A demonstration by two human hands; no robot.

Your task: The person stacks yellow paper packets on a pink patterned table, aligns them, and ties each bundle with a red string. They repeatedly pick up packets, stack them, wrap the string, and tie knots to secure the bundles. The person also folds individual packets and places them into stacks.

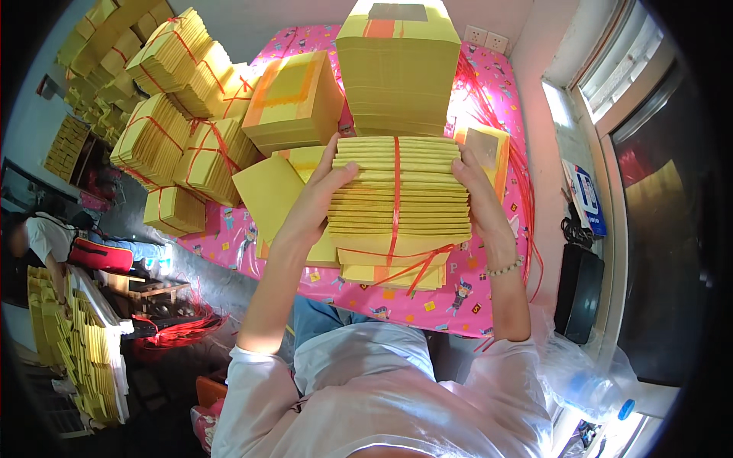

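Observation:
Between my two hands is a thick bundle of yellow envelopes (431, 200), tied round with red plastic string (396, 183) that is knotted near its lower edge. My left hand (321, 195) presses on the bundle's left side, thumb over the top folds. On the opposite side my right hand (479, 187) grips it the same way; a bead bracelet is on that wrist. Under the bundle, part of another yellow stack shows. Loose yellow envelopes (267, 195) lie beside my left hand.
A tall yellow stack (397, 76) and a shorter one (294, 103) stand at the back of the pink patterned table cover (347, 294). Tied bundles (153, 137) are piled at left. Red strings (515, 153) hang along the right. A co-worker (53, 240) sits far left beside more envelopes.

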